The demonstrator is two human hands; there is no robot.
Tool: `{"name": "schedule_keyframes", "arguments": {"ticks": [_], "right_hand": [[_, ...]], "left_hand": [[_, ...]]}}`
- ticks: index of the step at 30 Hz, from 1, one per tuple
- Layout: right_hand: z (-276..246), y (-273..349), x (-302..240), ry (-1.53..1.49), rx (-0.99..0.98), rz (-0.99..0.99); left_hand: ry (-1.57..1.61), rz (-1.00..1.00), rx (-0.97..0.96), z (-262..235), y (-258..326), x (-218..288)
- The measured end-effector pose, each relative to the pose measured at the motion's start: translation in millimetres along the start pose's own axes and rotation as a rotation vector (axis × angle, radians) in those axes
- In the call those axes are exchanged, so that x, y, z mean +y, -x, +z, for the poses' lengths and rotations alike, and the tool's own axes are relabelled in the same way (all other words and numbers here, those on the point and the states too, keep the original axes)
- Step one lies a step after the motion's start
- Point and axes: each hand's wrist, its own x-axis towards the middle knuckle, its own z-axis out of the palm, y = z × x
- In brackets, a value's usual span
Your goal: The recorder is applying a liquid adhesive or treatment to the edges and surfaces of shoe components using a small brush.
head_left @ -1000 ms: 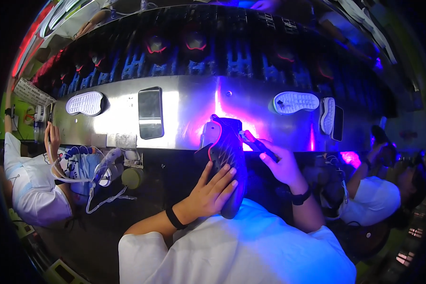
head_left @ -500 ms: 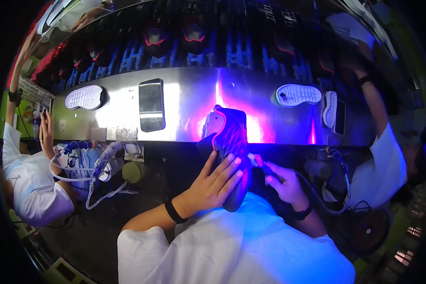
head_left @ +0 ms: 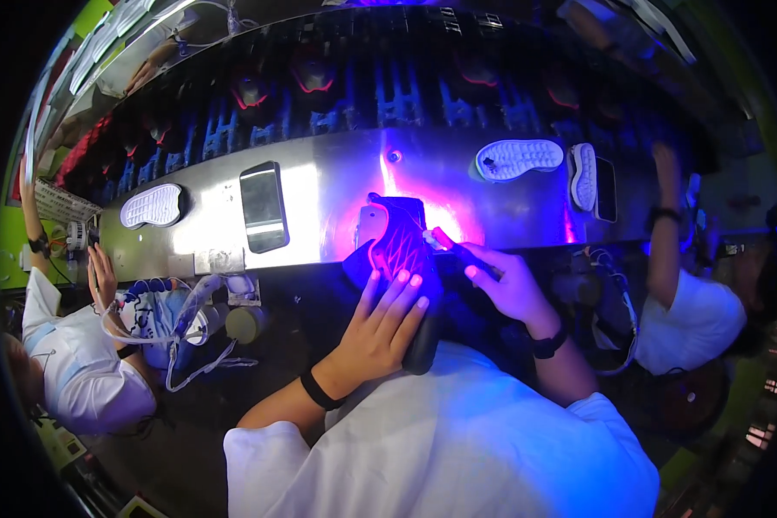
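A dark shoe upper (head_left: 394, 242) with a glowing pinkish-red edge and thin line pattern leans at the bench's near edge, its other end toward my body. My left hand (head_left: 380, 332) lies over its left side, fingers stretched across it and thumb hidden. My right hand (head_left: 514, 289) grips a brush (head_left: 466, 250) by its dark handle. White bristles at the brush's tip meet or nearly meet the upper's right side; I cannot tell if they touch. Purple light falls on the upper and both hands' fingertips.
The metal bench (head_left: 319, 186) carries a phone (head_left: 264, 207), a white sole (head_left: 153, 205) at left, and another white sole (head_left: 520, 161) at right. Behind runs a dark rack (head_left: 397, 95) with more uppers. Co-workers sit at left (head_left: 86, 354) and right (head_left: 682, 311). Clear tubing (head_left: 186, 332) hangs at left.
The brush has moved up along the upper's right side, toward its far end. My right hand has risen with it. My left hand remains on the upper; the whole view has shifted slightly.
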Motion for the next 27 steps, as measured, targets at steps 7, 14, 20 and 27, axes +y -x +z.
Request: {"name": "schedule_keyframes", "arguments": {"ticks": [7,14,20,27], "right_hand": [[1,64,-5,-0.225,-0.084,0.123],[-5,55,3,-0.285,-0.04,0.098],[-16,72,-4,-0.239,-0.058,0.091],[-20,83,-2,-0.314,-0.043,0.042]], "left_hand": [[0.016,-0.023,-0.005,4,-5,2],[-0.012,-0.098,0.05,13,-20,16],[-0.034,-0.104,0.071,9,-42,25],[-0.073,-0.125,0.097,11,-60,31]]}}
